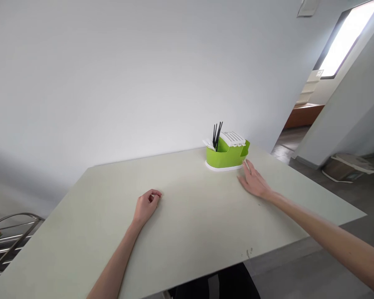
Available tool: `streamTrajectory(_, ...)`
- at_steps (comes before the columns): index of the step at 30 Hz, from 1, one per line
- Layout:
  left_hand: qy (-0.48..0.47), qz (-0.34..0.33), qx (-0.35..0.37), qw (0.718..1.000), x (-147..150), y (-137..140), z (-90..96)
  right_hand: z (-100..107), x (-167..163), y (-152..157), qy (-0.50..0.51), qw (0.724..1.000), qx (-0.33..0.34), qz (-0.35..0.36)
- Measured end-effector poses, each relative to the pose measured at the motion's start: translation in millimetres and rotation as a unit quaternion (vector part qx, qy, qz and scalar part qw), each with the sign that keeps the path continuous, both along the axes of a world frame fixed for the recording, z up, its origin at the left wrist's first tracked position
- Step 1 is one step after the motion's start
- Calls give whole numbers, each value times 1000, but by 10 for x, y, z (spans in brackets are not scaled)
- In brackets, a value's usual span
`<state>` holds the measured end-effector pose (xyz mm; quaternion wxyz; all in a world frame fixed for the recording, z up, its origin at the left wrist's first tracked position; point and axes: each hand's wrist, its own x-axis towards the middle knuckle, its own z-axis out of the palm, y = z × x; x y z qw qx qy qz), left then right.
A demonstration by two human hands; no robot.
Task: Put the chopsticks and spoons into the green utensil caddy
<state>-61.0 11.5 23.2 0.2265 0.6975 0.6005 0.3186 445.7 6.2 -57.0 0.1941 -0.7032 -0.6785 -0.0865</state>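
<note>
A green utensil caddy on a white base stands toward the back right of the pale table. Black chopsticks and white spoons stick up from its left compartment, and a slotted white lid covers the middle. My right hand reaches to the caddy's right front corner, fingers stretched out and thumb apart. Its fingertips are close to the base; whether they touch it I cannot tell. My left hand rests on the table left of centre, fingers curled toward the thumb, with nothing visible in them.
The pale table meets a plain wall at the back. A metal rack stands off the left edge. On the floor at right is a bin-like container. Small dark marks spot the table's front edge.
</note>
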Motion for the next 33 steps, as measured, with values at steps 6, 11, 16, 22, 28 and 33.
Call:
streamTrajectory(6, 23, -4, 18, 1000, -9, -21, 26, -213, -249, -169, 52, 994, -86, -37)
streamTrajectory(11, 47, -11, 34, 998, -4, -64, 53, -154, -327, -197, 46, 993, -104, -45)
streamTrajectory(16, 77, -20, 39, 996, -15, -79, 36, -132, -377, -213, 49, 993, -96, -45)
streamTrajectory(22, 126, -46, 54, 989, 12, -121, 31, -125, -392, -223, 49, 995, -79, -45)
streamTrajectory(28, 169, -99, 81, 977, 111, -206, 25, -129, -375, -232, 50, 995, -73, -44)
streamTrajectory(33, 187, -134, 92, 969, 178, -264, 20, -129, -366, -237, 46, 995, -74, -43)
